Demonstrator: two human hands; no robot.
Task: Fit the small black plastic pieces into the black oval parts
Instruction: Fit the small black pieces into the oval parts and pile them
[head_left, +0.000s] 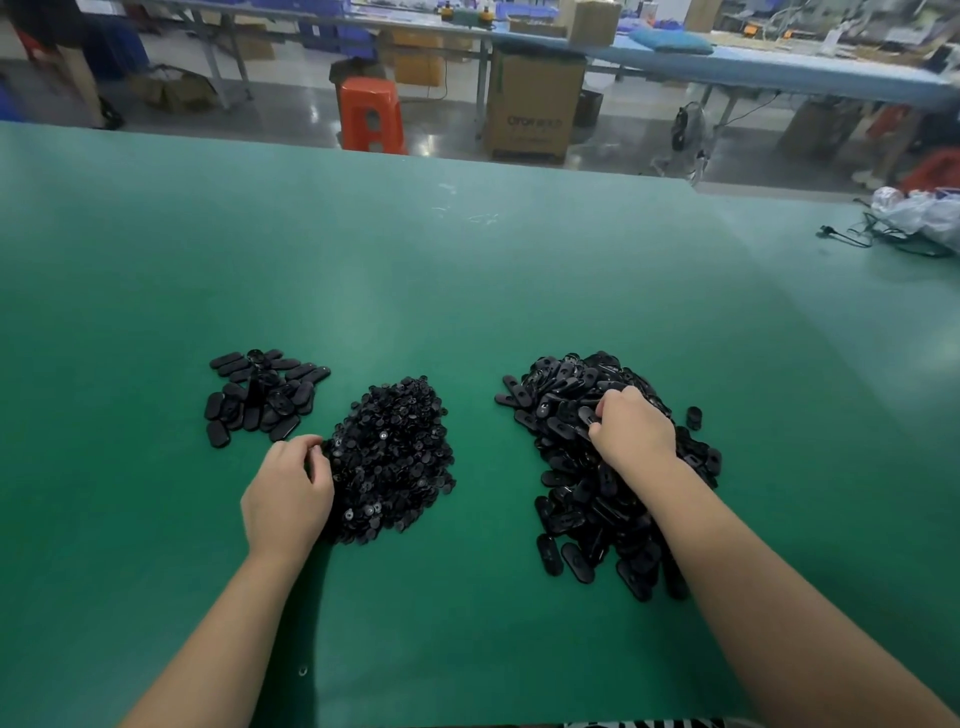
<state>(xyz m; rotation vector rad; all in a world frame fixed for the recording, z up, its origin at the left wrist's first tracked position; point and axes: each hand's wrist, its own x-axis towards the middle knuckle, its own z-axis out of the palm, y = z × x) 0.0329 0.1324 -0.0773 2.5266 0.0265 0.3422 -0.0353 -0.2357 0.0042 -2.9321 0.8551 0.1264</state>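
Sorting stock, two hands at work on a green counter (467, 291).

Item 1: black oval parts (597, 467), a loose heap under and around the right hand (631, 431). Judged light, rigid moulded plastic, glossy and likely slippery; each flat with rounded ends and a hole or recess in the face. Best taken by the long edges between thumb and finger, recess up. The right hand rests on top of the heap with fingers curled down into it; whether it has pinched one oval or is only raking through them cannot be told.

Item 2: small black plastic pieces (395, 457), a dense mound just right of the left hand (288, 493). Judged very light, stiff, prone to scatter and roll; a fingertip pinch on one piece suits them. The left hand's fingers are curled at the mound's near-left edge, touching it; any piece held is hidden.

Item 3: smaller group of ovals (260, 397), beyond the left hand, lying flat and apart from the mound; probably finished work.

Room: bare green surface between the two hands, wide enough to bring them together for fitting, and more beyond both heaps. One stray oval (694, 417) lies just right of the right hand. The counter's far edge is well beyond reach; cables and a bag (919, 215) sit far off to the right.
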